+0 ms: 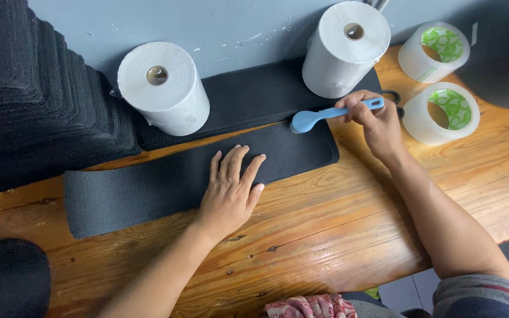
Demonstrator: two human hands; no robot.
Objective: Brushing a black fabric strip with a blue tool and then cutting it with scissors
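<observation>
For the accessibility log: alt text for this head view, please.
A left hand presses flat on a dark fabric strip on a wooden table while the right hand holds a blue brush to its far edge. Two white paper rolls stand behind.

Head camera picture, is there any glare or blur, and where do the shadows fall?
Head view: soft glare streaks the varnished wooden table near its front edge; the left hand flat on the dark fabric strip and the right hand holding the blue brush look sharp, no motion blur; the black stack at left loses detail in shadow; straight edges bow slightly, wide-angle.
</observation>
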